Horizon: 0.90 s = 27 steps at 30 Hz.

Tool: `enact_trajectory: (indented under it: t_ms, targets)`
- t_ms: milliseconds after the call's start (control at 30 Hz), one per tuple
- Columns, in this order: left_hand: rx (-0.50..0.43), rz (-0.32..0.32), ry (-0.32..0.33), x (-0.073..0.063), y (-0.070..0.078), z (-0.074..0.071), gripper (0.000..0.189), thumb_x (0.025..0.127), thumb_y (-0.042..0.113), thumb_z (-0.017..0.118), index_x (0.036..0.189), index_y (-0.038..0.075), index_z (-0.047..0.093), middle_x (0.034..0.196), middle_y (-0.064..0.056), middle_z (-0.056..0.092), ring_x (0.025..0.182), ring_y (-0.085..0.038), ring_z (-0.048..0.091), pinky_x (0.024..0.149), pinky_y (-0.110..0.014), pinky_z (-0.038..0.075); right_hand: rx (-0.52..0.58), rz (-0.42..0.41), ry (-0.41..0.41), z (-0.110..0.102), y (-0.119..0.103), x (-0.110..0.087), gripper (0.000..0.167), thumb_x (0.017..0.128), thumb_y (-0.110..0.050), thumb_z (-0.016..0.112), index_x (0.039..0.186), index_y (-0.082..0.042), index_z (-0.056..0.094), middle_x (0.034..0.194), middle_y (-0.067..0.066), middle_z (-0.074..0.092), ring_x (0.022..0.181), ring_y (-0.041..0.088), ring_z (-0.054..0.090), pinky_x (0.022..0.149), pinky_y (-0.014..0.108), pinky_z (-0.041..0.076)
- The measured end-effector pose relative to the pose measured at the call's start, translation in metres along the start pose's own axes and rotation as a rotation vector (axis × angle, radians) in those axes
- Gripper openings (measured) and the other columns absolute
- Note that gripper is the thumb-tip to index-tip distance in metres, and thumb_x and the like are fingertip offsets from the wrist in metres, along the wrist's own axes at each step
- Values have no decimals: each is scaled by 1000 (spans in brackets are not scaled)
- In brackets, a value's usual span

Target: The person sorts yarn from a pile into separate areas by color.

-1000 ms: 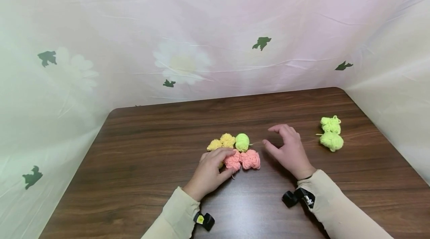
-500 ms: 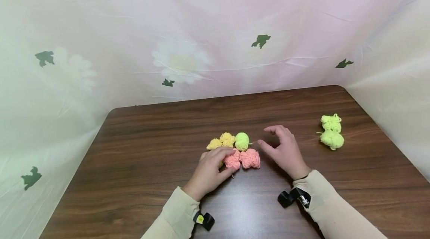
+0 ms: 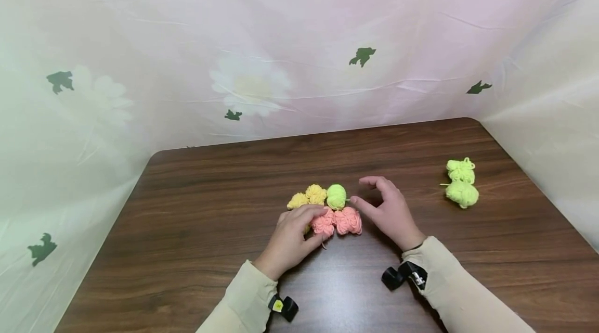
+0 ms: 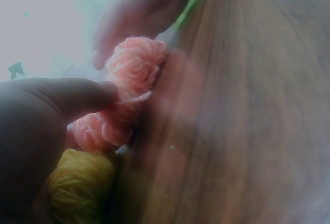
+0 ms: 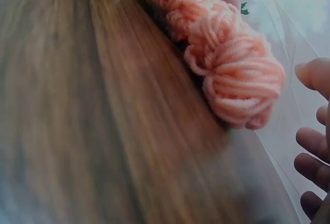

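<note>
The left hand [image 3: 290, 239] curves round the left end of the pink yarn [image 3: 348, 221], thumb on its near side and fingers behind. The right hand [image 3: 390, 213] is spread wide, gripping nothing, thumb just beside the green ball [image 3: 336, 197]. Yellow yarn [image 3: 316, 194] lies left of that ball, all well in from the table's [image 3: 210, 208] edges. Green yarn in 2 lumps [image 3: 461, 194] sits near its right edge, towards the far right corner.

Some yellow yarn [image 3: 307, 229] lies — partly hidden — behind the left grip [image 3: 292, 237].
</note>
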State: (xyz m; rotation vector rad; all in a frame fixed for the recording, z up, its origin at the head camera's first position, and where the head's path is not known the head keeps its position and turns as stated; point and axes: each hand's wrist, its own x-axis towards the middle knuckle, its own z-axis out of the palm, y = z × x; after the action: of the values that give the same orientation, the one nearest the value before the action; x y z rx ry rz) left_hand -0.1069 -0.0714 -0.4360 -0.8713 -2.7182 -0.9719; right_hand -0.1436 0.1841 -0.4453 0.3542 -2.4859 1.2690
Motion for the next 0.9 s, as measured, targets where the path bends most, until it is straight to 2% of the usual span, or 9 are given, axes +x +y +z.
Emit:
enact_trajectory:
  t_ms: [300,633,900]
  targets:
    - [-2,-7,-7,0,0,0,46,92,32,74,134,19,62,137,6,61,129,-15,55,103,-46,39,60,34,-79,8,-7,1,49,84,-24,83,125,-6,63,121,13,65,115,31,58,97,53,42]
    - [-12,-17,-18,0,-1,0,45,92,32,74,134,19,63,137,7,61,129,-15,54,103,-46,39,66,37,-175,19,-11,3,65,84,-33,82,137,-7,57,134,12,62,126,31,55,106,54,39]
    - [-1,-10,-16,1,0,-1,46,92,31,75,134,19,62,137,6,61,129,-16,54,102,-46,39,36,73,-204,24,-10,4,68,84,-42,81,139,-11,57,138,9,60,130,33,52,108,62,30]
